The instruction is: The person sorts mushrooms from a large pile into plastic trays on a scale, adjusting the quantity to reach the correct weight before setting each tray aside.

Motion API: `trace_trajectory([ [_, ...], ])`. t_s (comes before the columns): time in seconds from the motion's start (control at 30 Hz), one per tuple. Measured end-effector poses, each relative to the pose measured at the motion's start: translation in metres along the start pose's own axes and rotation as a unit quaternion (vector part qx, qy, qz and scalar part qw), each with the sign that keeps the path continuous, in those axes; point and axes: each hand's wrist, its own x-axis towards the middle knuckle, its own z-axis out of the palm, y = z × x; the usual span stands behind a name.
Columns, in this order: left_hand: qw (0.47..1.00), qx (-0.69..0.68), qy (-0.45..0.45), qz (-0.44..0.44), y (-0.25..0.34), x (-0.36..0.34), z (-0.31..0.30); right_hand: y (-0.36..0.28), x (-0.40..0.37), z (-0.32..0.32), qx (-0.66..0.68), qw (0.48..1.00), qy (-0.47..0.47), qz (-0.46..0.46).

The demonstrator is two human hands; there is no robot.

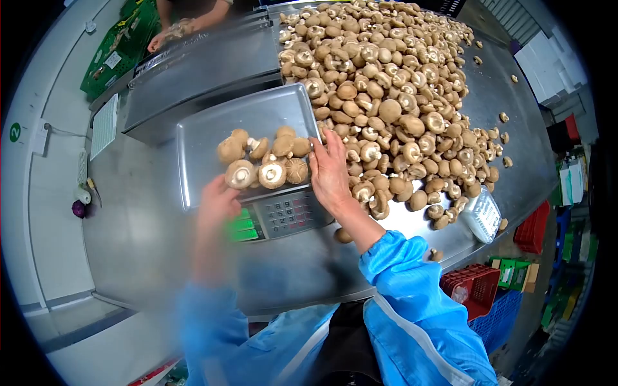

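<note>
Several brown shiitake mushrooms (271, 172) lie grouped on the metal weighing pan (215, 125) of a scale, some with pale undersides up. My left hand (219, 199) is smeared by motion, its fingertips right at the lower-left mushroom. On the pan's right rim rests my right hand (329, 168), fingers stretched forward and apart, beside the rightmost mushrooms. Just past those fingers begins a large heap of loose shiitake mushrooms (393, 96). Below the pan, the scale's keypad (288, 214) and lit green display (243, 226) show between my forearms.
A clear packed punnet with a label (483, 215) stands at the steel table's (524, 148) right edge. Red crates (470, 293) sit below it. A co-worker's hands (170, 35) are at the upper left, near a green crate (119, 51). A knife (94, 191) lies far left.
</note>
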Motion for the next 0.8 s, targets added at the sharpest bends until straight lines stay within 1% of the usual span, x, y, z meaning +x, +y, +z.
trace_trajectory([
  [0.07,0.999,0.035,0.017,-0.004,-0.001,0.003,-0.002,0.002,0.0,0.003,-0.009,1.0,-0.019,-0.002],
  [0.13,0.997,0.069,0.035,-0.01,-0.004,0.004,-0.001,-0.003,-0.003,-0.001,0.05,0.998,-0.024,0.036],
  [0.17,0.993,0.108,0.053,-0.004,-0.005,0.003,-0.002,-0.005,-0.005,-0.005,0.078,0.995,-0.025,0.055],
  [0.23,0.978,0.187,0.088,0.006,-0.008,0.0,-0.003,-0.004,-0.014,-0.016,0.083,0.995,-0.022,0.048],
  [0.3,0.962,0.233,0.136,0.041,-0.008,-0.006,-0.012,-0.006,-0.026,-0.03,0.093,0.994,-0.024,0.058],
  [0.33,0.951,0.257,0.16,0.058,-0.009,-0.008,-0.019,-0.005,-0.034,-0.037,0.095,0.994,-0.025,0.042],
  [0.37,0.948,0.238,0.181,0.111,-0.014,-0.005,-0.027,-0.01,-0.041,-0.044,0.1,0.994,-0.027,0.041],
  [0.43,0.93,0.196,0.222,0.216,-0.026,0.003,-0.039,-0.011,-0.06,-0.049,0.076,0.996,-0.047,-0.014],
  [0.47,0.922,0.199,0.231,0.241,-0.027,0.004,-0.042,-0.013,-0.07,-0.047,0.082,0.994,-0.043,-0.055],
  [0.53,0.902,0.207,0.248,0.288,-0.019,0.001,-0.043,-0.024,-0.08,-0.047,0.066,0.989,-0.074,-0.108],
  [0.6,0.911,0.171,0.246,0.282,-0.019,-0.005,-0.039,-0.034,-0.077,-0.042,0.066,0.984,-0.079,-0.144],
  [0.63,0.915,0.153,0.244,0.283,-0.019,-0.008,-0.036,-0.039,-0.071,-0.042,0.058,0.985,-0.071,-0.146],
  [0.73,0.889,0.216,0.252,0.315,-0.034,-0.032,-0.027,-0.05,-0.052,-0.043,0.031,0.984,-0.059,-0.165],
  [0.8,0.902,0.261,0.242,0.244,-0.043,-0.063,-0.008,-0.057,-0.042,-0.04,-0.003,0.98,-0.075,-0.185],
])
